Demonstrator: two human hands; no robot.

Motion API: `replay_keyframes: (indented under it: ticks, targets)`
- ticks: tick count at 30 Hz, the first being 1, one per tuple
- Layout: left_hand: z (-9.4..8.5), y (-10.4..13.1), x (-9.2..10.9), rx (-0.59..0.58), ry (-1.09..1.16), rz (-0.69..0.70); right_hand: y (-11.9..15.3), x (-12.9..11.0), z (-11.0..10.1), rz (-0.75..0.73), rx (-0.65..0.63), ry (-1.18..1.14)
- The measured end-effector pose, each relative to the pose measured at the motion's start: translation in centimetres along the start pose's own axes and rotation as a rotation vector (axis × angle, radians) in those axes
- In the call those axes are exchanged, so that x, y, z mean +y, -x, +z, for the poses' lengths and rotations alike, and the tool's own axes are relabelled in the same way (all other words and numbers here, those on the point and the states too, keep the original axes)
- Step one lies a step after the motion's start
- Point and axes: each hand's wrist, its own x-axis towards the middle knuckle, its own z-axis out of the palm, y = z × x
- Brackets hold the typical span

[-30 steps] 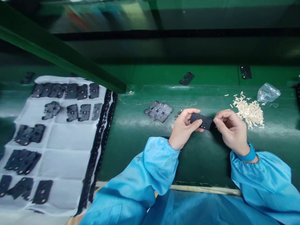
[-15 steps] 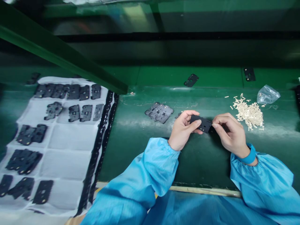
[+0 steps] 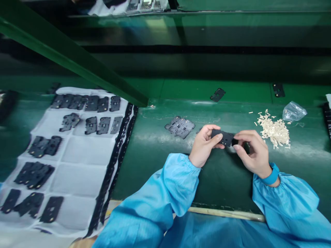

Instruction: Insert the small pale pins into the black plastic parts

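Observation:
A thin black plastic part [image 3: 222,137] with small holes is gripped by my left hand [image 3: 204,143], thumb on its upper face and fingers beneath. At the right end of this part is my right hand [image 3: 252,150], with thumb and index fingertips apart and the index fingertip close to the edge. A pale blur shows beside the right thumb tip; I cannot make out what it is. Left of my hands lies a cluster of similar black parts [image 3: 180,126]. Beyond my right hand is a pile of small cream-coloured strips [image 3: 276,132].
A crumpled clear plastic bag [image 3: 294,111] lies behind the strips. Single black parts [image 3: 218,94] rest on the rear ledge. To the left, a white sectioned sheet [image 3: 80,150] carries rows of black parts. A green beam [image 3: 77,62] crosses diagonally above it.
My right thumb and index finger have moved apart from a pinch at the part's right end. My left hand keeps its hold. The view has shifted slightly.

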Motion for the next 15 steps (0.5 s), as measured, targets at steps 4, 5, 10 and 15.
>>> replay_keyframes:
  ticks: [4, 5, 10, 15]
  targets:
    - [0.2, 0.2, -0.1, -0.014, 0.026, -0.012, 0.3, 0.2, 0.6, 0.01, -0.073, 0.04]
    - [0.3, 0.3, -0.2, -0.014, 0.034, -0.013, 0.3, 0.2, 0.7, -0.01, -0.073, 0.066]
    - [0.6, 0.5, -0.5, 0.003, 0.077, -0.005, 0.7, -0.1, 1.0, -0.108, 0.045, 0.184]
    - [0.7, 0.3, -0.8, 0.017, 0.071, 0.028, 0.8, -0.3, 1.2, -0.142, 0.144, 0.269]
